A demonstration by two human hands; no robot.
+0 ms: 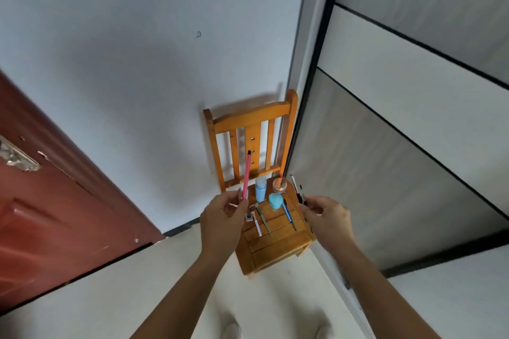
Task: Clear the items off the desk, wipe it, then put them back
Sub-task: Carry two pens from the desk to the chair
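A: The person stands over a small wooden chair (271, 245) set against the wall, its seat serving as a holding place for desk items. The left hand (223, 219) pinches a pink pen (247, 176) near its lower end, shaft pointing up and away over the seat. The right hand (326, 217) closes loosely around two dark pens (298, 192) at the seat's right edge.

B: How will they handle?

A: Light and stiff, probably a little slick; a fingertip pinch low on the barrel looks enough. The blue bottle (260, 188) stands upright by the backrest and is best taken around its body. The round copper tin (279, 184) and teal container (275, 201) beside it seem rigid and easy to lift from the sides.

B: Any labels?

A: None legible. The slim tools lying flat on the slats are too small to show any writing either.
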